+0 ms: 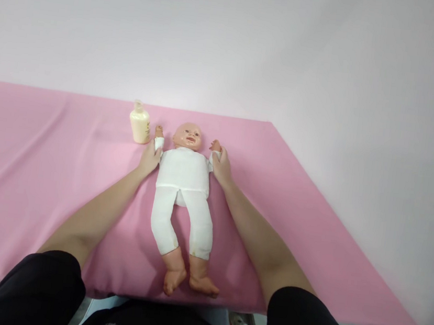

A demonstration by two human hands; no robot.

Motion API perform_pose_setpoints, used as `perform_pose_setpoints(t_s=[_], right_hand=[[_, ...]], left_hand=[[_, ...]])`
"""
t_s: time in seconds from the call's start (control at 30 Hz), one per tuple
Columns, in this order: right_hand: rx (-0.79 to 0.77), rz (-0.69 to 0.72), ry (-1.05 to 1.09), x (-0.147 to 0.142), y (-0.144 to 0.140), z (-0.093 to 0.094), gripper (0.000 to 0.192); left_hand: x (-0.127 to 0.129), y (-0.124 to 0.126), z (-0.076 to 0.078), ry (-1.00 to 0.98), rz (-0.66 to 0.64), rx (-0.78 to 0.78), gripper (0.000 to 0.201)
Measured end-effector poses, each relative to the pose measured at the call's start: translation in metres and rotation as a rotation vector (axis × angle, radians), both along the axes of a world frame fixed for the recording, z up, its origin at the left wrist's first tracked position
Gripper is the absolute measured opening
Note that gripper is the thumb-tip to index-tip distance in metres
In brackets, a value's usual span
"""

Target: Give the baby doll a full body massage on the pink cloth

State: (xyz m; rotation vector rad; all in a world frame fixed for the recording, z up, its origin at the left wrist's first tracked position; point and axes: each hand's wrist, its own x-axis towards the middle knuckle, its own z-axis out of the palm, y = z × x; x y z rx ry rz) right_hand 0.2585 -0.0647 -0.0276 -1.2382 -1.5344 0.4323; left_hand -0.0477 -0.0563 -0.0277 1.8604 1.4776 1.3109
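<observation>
We hold the doll (184,171) supine mid-sheet (43,162), left hand (149,158) and right hand (222,166) closed round its forearms; grip light, arms level. Bottle (140,123) beside left hand.

Baby doll (183,179) lying face up on pink cloth (41,172).
Left hand (149,158) gripping one doll arm, right hand (222,167) gripping the other, both raised beside the head; cream bottle (140,124) upright just far-left of the doll.
</observation>
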Motion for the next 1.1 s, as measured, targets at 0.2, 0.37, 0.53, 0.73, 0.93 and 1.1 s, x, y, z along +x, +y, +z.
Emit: perform_pose_setpoints(t_s=[0.2, 0.37, 0.53, 0.73, 0.93, 1.1], right_hand=[[-0.151, -0.067, 0.145, 0.000, -0.001, 0.002, 0.059], [0.282, 0.032, 0.108, -0.007, -0.018, 0.015, 0.074], [0.326, 0.197, -0.236, -0.019, -0.041, 0.014, 0.057], [0.471, 0.300, -0.403, -0.022, -0.043, 0.011, 0.050], [0.414, -0.034, -0.161, -0.011, -0.017, 0.000, 0.046], [0.263, -0.149, 0.001, 0.003, -0.005, 0.001, 0.039]], left_hand=[[0.000, 0.003, -0.002, -0.064, 0.013, 0.023, 0.061], [0.000, -0.015, 0.012, -0.128, -0.023, 0.264, 0.080], [0.004, -0.038, 0.024, 0.227, -0.261, 0.392, 0.053], [0.012, -0.041, 0.027, 0.400, -0.368, 0.366, 0.053], [0.016, -0.023, 0.014, 0.181, -0.085, 0.303, 0.075], [0.009, -0.007, -0.003, 0.139, -0.009, 0.225, 0.079]])
